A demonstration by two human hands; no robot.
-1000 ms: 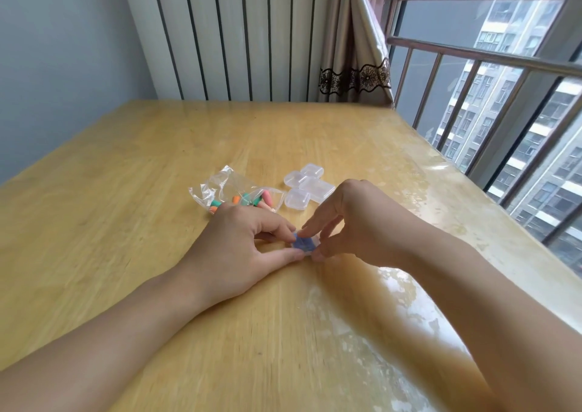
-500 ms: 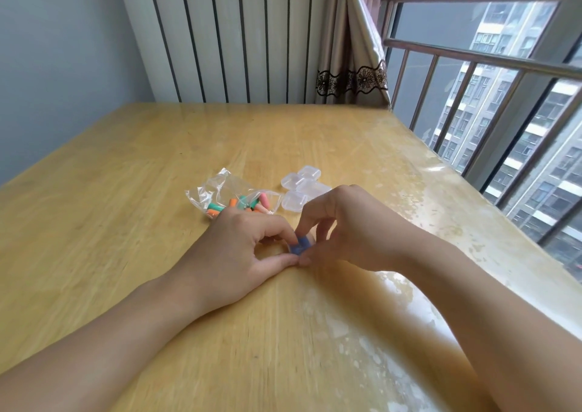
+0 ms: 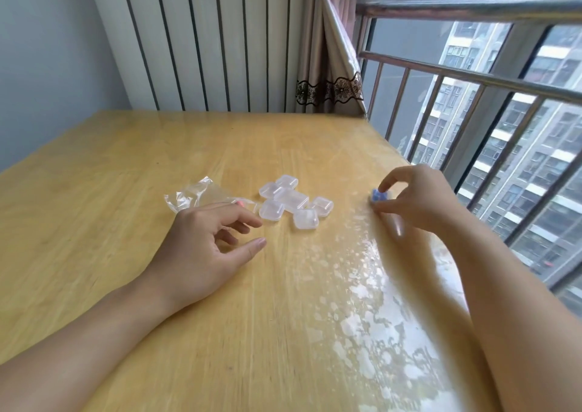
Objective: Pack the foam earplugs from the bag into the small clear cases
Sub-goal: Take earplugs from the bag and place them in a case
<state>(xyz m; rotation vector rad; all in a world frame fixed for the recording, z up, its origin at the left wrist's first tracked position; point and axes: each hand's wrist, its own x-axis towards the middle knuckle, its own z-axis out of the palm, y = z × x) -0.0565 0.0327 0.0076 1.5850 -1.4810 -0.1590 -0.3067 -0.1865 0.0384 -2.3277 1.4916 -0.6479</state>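
Wooden counter (image 3: pixel 126 166), glossy and glare-streaked on its right side. Striped wall panel (image 3: pixel 204 40) behind it, curtain (image 3: pixel 327 74) with a dark lace band in the far right corner, window bars (image 3: pixel 472 74) along the right edge with apartment blocks outside.

Clear plastic bag (image 3: pixel 195 196) lies mid-counter, left of the cases. Left hand (image 3: pixel 201 244) covers its near end; one pinkish earplug (image 3: pixel 240 203) peeks out at the knuckles, the rest of the contents are hidden, so no earplug count.

Empty clear cases (image 3: pixel 291 202): cluster of about six, touching each other, just right of the bag. Blur makes the exact count shaky.

One more case, the filled case (image 3: pixel 379 196), sits apart to the right of the cluster, near the window-side edge, blue earplugs visible inside. Can't tell how many are in it.

Right hand (image 3: pixel 415 197): thumb and fingers (image 3: pixel 385 185) curled and pinching the filled case, down at counter level.

Left hand: fingers loosely curled with thumb out, holding nothing, hovering by the bag and just short of the nearest empty case.

Nothing lies between the hands and the cluster.
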